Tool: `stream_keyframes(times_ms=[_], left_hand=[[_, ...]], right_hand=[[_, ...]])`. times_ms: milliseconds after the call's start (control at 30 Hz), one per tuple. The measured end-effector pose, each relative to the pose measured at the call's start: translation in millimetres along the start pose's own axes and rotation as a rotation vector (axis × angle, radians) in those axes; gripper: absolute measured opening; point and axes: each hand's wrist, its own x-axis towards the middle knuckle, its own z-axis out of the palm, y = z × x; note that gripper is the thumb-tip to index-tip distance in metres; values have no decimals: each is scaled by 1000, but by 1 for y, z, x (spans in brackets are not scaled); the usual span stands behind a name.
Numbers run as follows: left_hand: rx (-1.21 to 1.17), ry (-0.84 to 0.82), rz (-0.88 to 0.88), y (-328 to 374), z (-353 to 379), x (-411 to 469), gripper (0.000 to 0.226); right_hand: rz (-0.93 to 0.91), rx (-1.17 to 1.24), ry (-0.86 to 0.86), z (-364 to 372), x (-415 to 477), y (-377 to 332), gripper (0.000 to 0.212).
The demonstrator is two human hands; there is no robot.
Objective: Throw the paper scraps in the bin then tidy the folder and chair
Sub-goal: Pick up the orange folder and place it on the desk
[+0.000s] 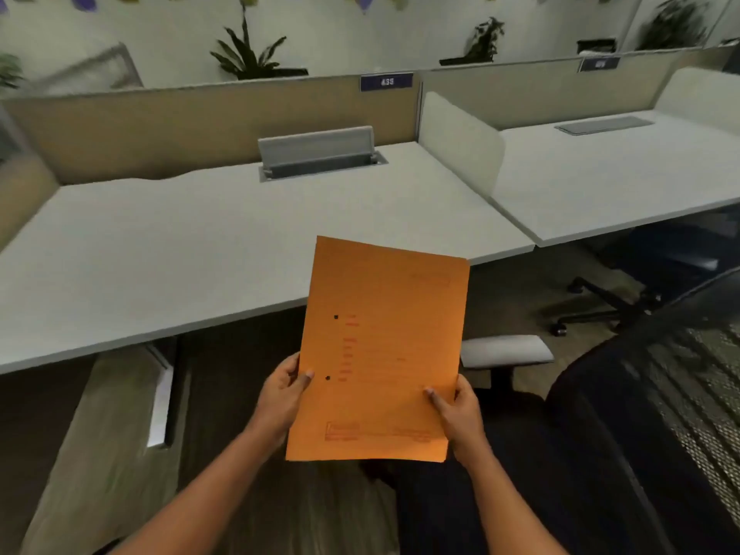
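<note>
Orange folder (380, 346) was up in the air, held at both sides, just off the near edge of the white desk (160, 254). Left hand (282, 398) pinched its left edge, thumb on the front. Right hand (460, 414) gripped the lower right edge, thumb across the front too. Black mesh chair (624, 434) sat near right, w/ its grey armrest (506, 350) just right of the folder. Cable flap (320, 148) stood open at the desk's far side.

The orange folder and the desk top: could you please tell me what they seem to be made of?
The folder looks like thin matte card, its edges slightly bowed; the desk top is probably laminate, smooth, pale grey, thin-edged.
</note>
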Motion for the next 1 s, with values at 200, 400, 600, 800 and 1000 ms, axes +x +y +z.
stream_keyframes(times_ms=[200,400,600,800,1000], left_hand=[[-116,148,100,36,-50,2,27],[-52,267,124,43,-121,23,14],[36,328,116,52,-196,57,38],[145,361,201,84,-267,110,45],[83,462,223,102,-329,167,38]], right_hand=[[-135,68,-93,53,11,-62,27],[-236,44,-86,129,30,-115,22],[-275,-36,-111,222,57,-154,26],[-331,-131,-95,312,96,-200,29],[-331,-204,-80,389,131,-242,54]])
